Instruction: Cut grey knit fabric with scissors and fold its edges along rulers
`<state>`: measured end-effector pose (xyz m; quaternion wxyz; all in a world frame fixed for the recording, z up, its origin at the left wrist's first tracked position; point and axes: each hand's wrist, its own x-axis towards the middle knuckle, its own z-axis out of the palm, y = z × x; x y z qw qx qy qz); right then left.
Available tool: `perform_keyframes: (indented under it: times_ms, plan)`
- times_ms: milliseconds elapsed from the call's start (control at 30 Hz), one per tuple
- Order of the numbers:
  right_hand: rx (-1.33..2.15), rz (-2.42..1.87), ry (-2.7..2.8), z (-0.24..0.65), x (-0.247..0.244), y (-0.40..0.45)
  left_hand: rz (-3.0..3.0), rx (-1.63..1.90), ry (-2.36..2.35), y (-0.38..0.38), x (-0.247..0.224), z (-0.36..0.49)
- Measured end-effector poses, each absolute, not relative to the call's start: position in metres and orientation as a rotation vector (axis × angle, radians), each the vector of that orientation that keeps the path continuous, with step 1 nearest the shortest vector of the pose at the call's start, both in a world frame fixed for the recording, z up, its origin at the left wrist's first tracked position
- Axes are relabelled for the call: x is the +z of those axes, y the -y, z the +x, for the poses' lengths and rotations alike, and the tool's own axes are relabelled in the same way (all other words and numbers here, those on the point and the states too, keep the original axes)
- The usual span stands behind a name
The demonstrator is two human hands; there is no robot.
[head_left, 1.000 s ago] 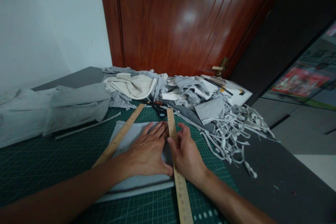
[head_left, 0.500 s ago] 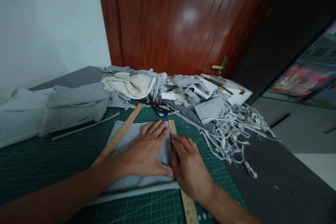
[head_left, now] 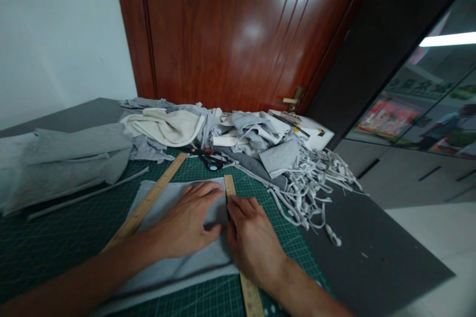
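A folded grey cloth (head_left: 171, 270) lies on the green cutting mat (head_left: 193, 299). My left hand (head_left: 191, 220) rests flat on it, fingers and thumb spread. My right hand (head_left: 253, 237) is closed, its fingers curled at the cloth's right edge over a wooden ruler (head_left: 229, 185); a thin dark edge shows by the fingertips, but what they hold is hidden. That ruler runs along the cloth's right side and passes beneath my right hand. Slanting across the cloth's left side is a second wooden ruler (head_left: 148, 200), partly under my left forearm.
Behind the cloth lie black-handled scissors (head_left: 212, 162) and a heap of grey and cream fabric (head_left: 167, 126). Tangled fabric strips (head_left: 308, 193) spread at the right. Folded grey fabric (head_left: 78, 153) and a loose strip (head_left: 89, 193) lie left. A white box (head_left: 316, 133) stands at the back right.
The camera view has turned to the right. My left thumb has drawn back from my right hand, leaving a gap between them. My right hand stays closed at the right ruler.
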<state>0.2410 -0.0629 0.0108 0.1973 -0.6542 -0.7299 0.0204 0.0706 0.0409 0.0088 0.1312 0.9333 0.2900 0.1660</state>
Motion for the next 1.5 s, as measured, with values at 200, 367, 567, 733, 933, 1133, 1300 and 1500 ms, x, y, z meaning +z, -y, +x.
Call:
perform_keyframes:
  times_ms: [200, 367, 567, 733, 933, 1133, 1300, 1500]
  plan:
    - [0.197, -2.140, 2.039, 0.238, 0.039, 0.059, 2.728, 0.301, -0.952, -0.047, 0.018, 0.071]
    - [0.199, -2.176, 1.958, 0.249, 0.039, 0.056, 2.677, 0.206, -1.028, -0.051, 0.019, 0.070]
    - [0.457, -1.829, 1.732, 0.274, 0.028, 0.043, 2.682, 0.227, -1.024, -0.049, 0.019, 0.070]
    - [0.763, -1.504, 1.417, 0.257, 0.014, 0.027, 2.711, 0.292, -0.982, -0.049, 0.017, 0.072]
    - [0.847, -1.356, 1.192, 0.227, -0.005, 0.005, 2.784, 0.410, -0.891, -0.053, 0.008, 0.071]
    - [0.723, -1.412, 1.317, 0.223, -0.008, 0.024, 2.791, 0.436, -0.907, -0.054, 0.001, 0.068]
    - [0.413, -1.618, 1.632, 0.234, 0.000, 0.045, 2.738, 0.341, -0.964, -0.053, 0.003, 0.066]
    - [0.182, -1.709, 1.862, 0.236, -0.004, 0.054, 2.701, 0.197, -1.004, -0.050, 0.011, 0.067]
